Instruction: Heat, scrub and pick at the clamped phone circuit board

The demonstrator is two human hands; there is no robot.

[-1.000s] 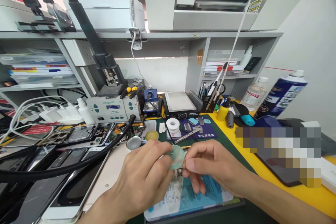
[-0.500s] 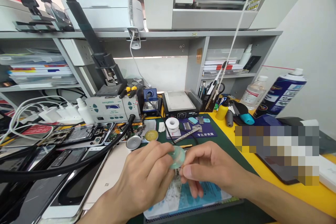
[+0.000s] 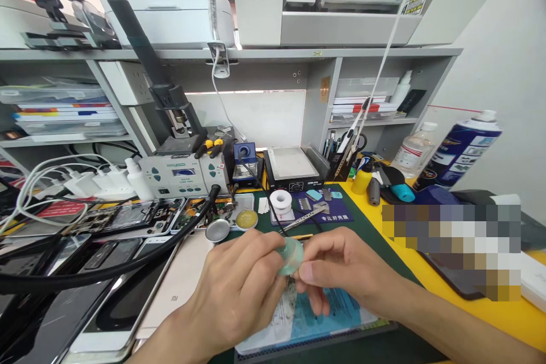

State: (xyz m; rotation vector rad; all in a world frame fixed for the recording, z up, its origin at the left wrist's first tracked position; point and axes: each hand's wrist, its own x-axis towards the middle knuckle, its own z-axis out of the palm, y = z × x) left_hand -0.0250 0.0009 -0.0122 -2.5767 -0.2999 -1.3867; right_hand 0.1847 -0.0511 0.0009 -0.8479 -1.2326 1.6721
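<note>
- Left hand (image 3: 243, 290): fingers curled round the left side of a translucent pale-green plastic roll (image 3: 292, 256), which sat between the two hands, raised over the work pad. A loose grip there could have let it slip.
- Right hand (image 3: 341, 264): thumb and forefinger pinched narrow at the roll's right edge; whether anything lay between them, could not tell. Uneven pull might have twisted the roll.
- Blue-and-white printed flat pad (image 3: 341, 310), below: small dark bits on it looked easy to scatter, should a finger or the roll have dropped.
- Pale-gold flat phone (image 3: 183, 287), beside the left wrist: a careless forearm might have nudged it.
- Thick black rubber hose (image 3: 140, 270), across the phones: a snag seemed possible with a leftward reach.
- Round tin of yellow paste (image 3: 247, 219), beyond the left knuckles: open, smearable if brushed.
</note>
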